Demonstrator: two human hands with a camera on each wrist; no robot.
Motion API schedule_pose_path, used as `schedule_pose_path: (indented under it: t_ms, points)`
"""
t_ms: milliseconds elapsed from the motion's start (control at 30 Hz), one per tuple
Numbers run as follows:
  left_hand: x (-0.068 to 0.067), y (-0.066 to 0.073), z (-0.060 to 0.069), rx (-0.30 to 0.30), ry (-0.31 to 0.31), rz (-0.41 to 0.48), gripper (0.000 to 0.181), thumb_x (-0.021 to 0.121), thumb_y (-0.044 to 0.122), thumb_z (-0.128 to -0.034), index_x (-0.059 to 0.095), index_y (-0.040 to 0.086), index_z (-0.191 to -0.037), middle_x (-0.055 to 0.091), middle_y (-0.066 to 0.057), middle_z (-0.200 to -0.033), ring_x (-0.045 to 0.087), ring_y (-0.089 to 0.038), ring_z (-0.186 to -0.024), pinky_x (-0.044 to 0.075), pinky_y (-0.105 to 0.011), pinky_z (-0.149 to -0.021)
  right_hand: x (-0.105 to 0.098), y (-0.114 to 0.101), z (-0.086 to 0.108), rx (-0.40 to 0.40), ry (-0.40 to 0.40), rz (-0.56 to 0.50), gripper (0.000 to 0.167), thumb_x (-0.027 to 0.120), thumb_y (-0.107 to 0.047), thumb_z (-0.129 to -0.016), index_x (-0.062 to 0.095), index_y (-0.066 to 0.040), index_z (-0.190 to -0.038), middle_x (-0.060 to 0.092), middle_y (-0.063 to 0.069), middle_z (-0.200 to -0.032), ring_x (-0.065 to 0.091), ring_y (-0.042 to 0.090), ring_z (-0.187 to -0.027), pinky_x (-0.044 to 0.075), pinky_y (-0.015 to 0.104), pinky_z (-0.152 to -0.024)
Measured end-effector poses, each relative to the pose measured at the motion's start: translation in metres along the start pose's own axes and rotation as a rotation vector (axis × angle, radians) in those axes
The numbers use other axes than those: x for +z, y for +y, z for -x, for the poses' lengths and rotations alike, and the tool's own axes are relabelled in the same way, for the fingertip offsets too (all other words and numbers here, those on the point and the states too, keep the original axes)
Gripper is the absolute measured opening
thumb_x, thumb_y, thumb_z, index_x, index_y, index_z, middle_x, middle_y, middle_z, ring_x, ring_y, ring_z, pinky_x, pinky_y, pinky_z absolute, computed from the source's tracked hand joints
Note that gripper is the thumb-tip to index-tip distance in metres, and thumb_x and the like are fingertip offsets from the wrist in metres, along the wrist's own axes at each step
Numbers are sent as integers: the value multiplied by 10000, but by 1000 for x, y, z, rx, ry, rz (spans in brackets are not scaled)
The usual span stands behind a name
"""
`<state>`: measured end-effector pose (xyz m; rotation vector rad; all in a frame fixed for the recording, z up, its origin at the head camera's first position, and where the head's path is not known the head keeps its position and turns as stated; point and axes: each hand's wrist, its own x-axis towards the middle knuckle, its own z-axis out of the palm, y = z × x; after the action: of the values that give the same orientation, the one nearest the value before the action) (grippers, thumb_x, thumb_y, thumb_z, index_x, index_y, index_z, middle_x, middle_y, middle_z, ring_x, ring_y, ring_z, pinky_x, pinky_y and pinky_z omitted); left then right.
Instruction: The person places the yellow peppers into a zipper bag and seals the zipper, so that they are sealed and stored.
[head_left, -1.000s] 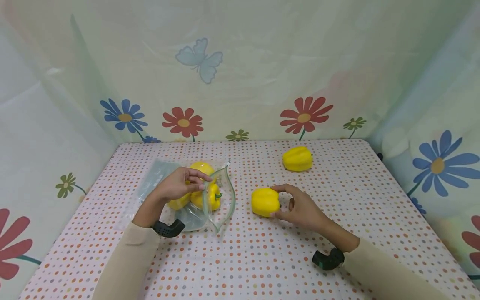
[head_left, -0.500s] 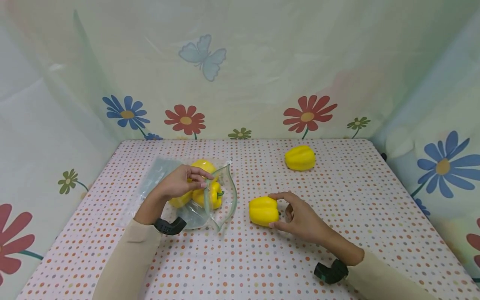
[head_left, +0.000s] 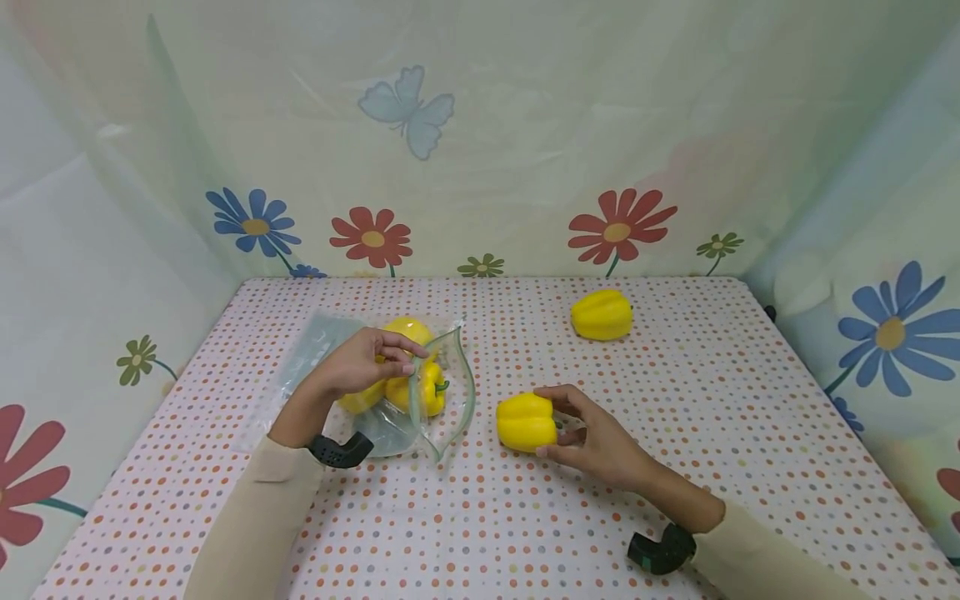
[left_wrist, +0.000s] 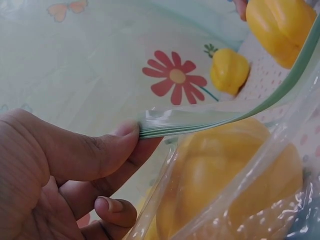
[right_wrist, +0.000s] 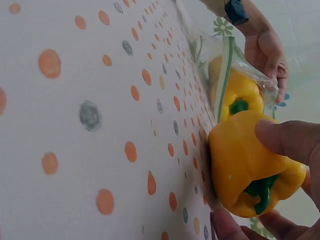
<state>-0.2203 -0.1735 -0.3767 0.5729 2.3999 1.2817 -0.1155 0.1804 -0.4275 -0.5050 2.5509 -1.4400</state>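
My left hand (head_left: 365, 362) pinches the green-edged rim of a clear zip bag (left_wrist: 185, 129) between thumb and forefinger, holding its mouth apart. Inside the bag lie several yellow bell peppers (head_left: 405, 392), one with its green stem facing the opening. To the right of the mouth, my right hand (head_left: 596, 437) grips another yellow bell pepper (head_left: 525, 422) by its stem end, thumb on one side and fingers on the other. In the right wrist view that pepper (right_wrist: 245, 155) shows its green stem toward the wrist, close to the tabletop.
One more yellow bell pepper (head_left: 602, 315) lies on its side at the back right of the dotted table (head_left: 480, 533). A flower-printed curtain (head_left: 510, 150) surrounds the table at the back and both sides.
My right hand has drawn the gripped pepper slightly toward me, then nearly stopped. The left hand keeps its pinch on the bag rim. The head view has shifted a little.
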Motion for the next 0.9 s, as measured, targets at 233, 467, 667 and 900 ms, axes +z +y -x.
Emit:
schedule_pose_path:
  t_ms: [233, 467, 667, 900]
  points:
    - [0, 0, 0, 9, -4, -3, 256, 662, 88, -932, 693, 57, -1185, 772, -80, -911, 662, -165, -934, 486, -245, -732, 5, 1, -1, 27, -17, -56, 701, 828, -176, -795, 447, -179, -1384, 408, 144, -1449, 506, 464, -1278, 567, 243, -797]
    - [-1, 2, 0, 10, -7, 9, 252, 664, 86, -930, 697, 54, -1178, 765, -88, -856, 648, -176, -890, 457, -242, -687, 7, -2, -4, 3, -23, -77, 687, 841, -177, -780, 461, -189, -1352, 389, 133, -1464, 547, 446, -1213, 573, 251, -782]
    - [-1, 1, 0, -1, -1, -2, 250, 670, 95, -927, 701, 68, -1175, 768, -70, -873, 649, -168, -909, 471, -260, -720, 8, -2, -6, 11, -33, -100, 700, 836, -189, -787, 459, -180, -1377, 381, 165, -1491, 560, 423, -1198, 573, 253, -752]
    - [-1, -1, 1, 8, -2, 4, 249, 669, 81, -925, 701, 63, -1172, 772, -76, -924, 664, -171, -948, 495, -259, -757, 12, -1, -8, 7, -21, -92, 696, 824, -163, -799, 465, -207, -1393, 410, 142, -1466, 583, 359, -1146, 572, 264, -728]
